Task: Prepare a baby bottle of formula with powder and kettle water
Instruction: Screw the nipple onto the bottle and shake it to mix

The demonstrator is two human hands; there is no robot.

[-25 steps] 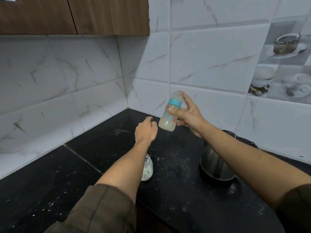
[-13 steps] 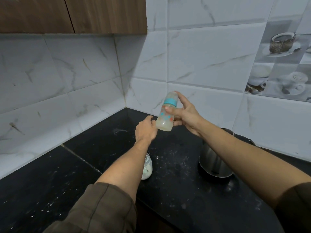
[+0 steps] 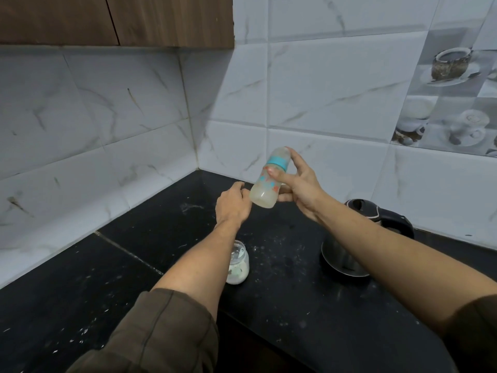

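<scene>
While the right hand (image 3: 301,189) grips the tilted translucent plastic baby bottle with teal collar (image 3: 265,190) above the black counter's (image 3: 161,224) back corner, the left hand (image 3: 232,203) hangs loosely curled, empty, beside its base; best shaken firmly, cap pinned.

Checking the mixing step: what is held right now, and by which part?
The right hand holds the baby bottle, thumb across its body, a finger on the cap's top. The left hand, beside the base, holds nothing.

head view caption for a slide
The right hand holds a tilted baby bottle of cloudy formula over the counter, left hand beside it, jar and kettle below.
</scene>
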